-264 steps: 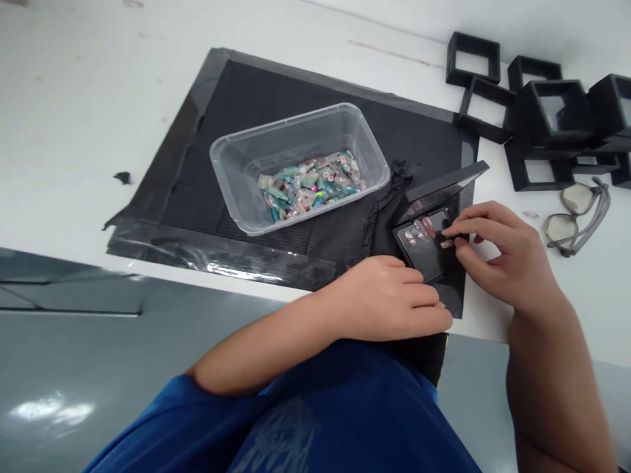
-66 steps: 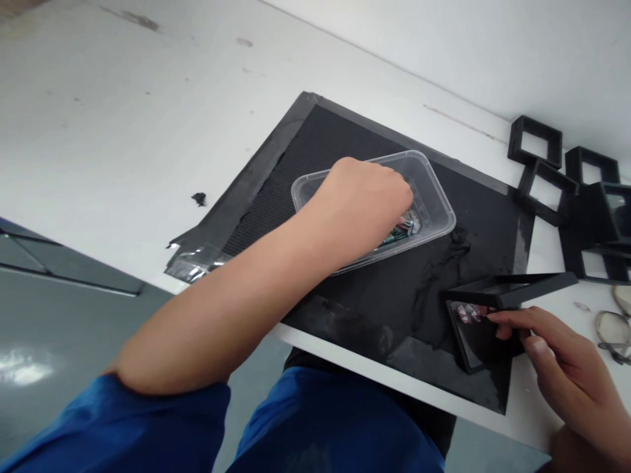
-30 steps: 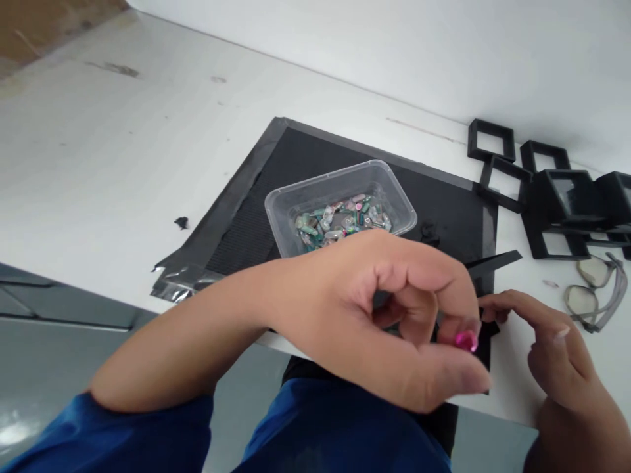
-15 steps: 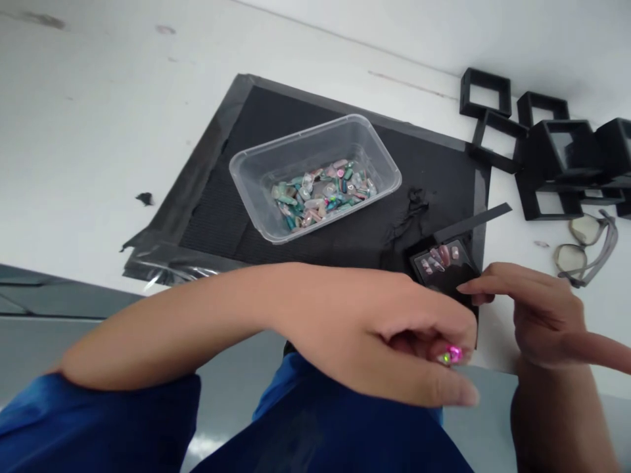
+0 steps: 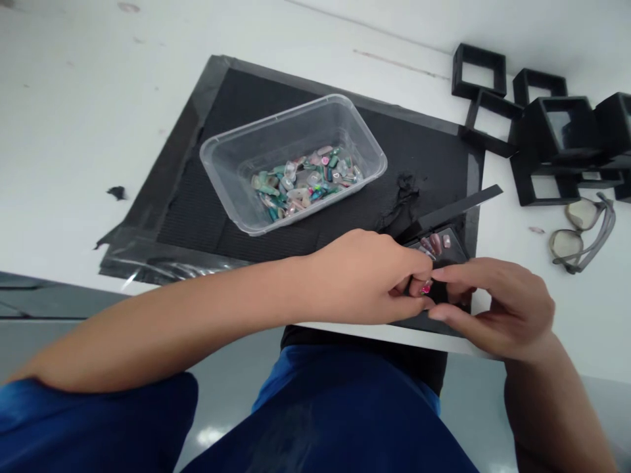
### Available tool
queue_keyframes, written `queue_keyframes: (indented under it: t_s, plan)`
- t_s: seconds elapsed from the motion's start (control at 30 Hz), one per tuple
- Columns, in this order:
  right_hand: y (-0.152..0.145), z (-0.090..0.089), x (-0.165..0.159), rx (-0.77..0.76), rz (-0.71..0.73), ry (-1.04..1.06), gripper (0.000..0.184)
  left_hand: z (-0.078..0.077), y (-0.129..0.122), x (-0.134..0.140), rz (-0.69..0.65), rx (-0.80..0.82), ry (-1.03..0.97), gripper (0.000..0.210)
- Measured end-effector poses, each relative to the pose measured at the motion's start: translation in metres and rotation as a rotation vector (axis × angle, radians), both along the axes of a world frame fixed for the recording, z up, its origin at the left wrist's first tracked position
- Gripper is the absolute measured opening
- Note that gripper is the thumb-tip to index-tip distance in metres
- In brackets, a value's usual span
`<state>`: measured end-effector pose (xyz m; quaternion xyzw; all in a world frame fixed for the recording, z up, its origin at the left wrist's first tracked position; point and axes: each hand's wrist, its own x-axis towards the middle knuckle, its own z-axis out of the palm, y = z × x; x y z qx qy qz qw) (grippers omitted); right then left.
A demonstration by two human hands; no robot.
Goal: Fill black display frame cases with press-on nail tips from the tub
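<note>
My left hand (image 5: 367, 282) is closed, its fingertips pinching a small press-on nail with a bright pink gem (image 5: 426, 288). Facing it from the right, my right hand (image 5: 507, 302) has its thumb and index finger apart, their tips right at the left fingertips. Below both hands lies an open black case (image 5: 458, 244) with several pinkish press-on nails (image 5: 436, 244) in it, partly covered by my fingers. A clear plastic tub (image 5: 290, 118) behind my left hand holds many loose green, pink and clear press-on nails (image 5: 305, 184).
A black ribbed mat (image 5: 197, 230), taped along its edges, lies under the tub and case. Several black square frames (image 5: 478, 72) and boxes stand at the right back. Eyeglasses (image 5: 566, 243) lie near them. A scrap of black tape (image 5: 117, 192) is on the white table.
My left hand has risen toward the case with the nail, and my right hand has moved left to meet it. The view has shifted slightly.
</note>
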<state>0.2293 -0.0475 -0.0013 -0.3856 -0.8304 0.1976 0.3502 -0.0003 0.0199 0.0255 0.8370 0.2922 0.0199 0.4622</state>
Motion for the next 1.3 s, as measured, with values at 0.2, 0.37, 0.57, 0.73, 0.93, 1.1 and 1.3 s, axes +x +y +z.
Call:
queue_keyframes:
  t_s: [0.2, 0.37, 0.57, 0.73, 0.93, 1.1, 1.3]
  plan:
    - [0.003, 0.001, -0.006, -0.021, 0.008, -0.044, 0.014, -0.007, -0.002, 0.003, 0.018, 0.054, 0.048, 0.031]
    - [0.003, 0.000, -0.007, -0.059, 0.029, -0.028, 0.014, -0.008, -0.002, 0.004, 0.034, 0.067, 0.046, 0.033]
    - [0.003, -0.002, -0.007, -0.106, 0.081, -0.041, 0.012, -0.008, -0.003, 0.003, 0.049, 0.001, 0.056, 0.033]
    - [0.000, 0.000, -0.004, -0.246, 0.079, -0.027, 0.006, -0.006, -0.002, 0.003, 0.041, -0.125, 0.056, 0.027]
    - [0.000, 0.005, -0.006, -0.316, 0.112, -0.011, 0.015, 0.000, -0.001, 0.001, 0.040, -0.216, -0.034, 0.024]
    - [0.002, 0.004, -0.006, -0.277, 0.114, -0.008, 0.009, 0.000, 0.000, -0.002, -0.002, -0.253, -0.077, 0.029]
    - [0.001, 0.007, -0.007, -0.255, 0.092, -0.001, 0.008, 0.000, -0.001, -0.006, -0.061, -0.301, -0.150, 0.039]
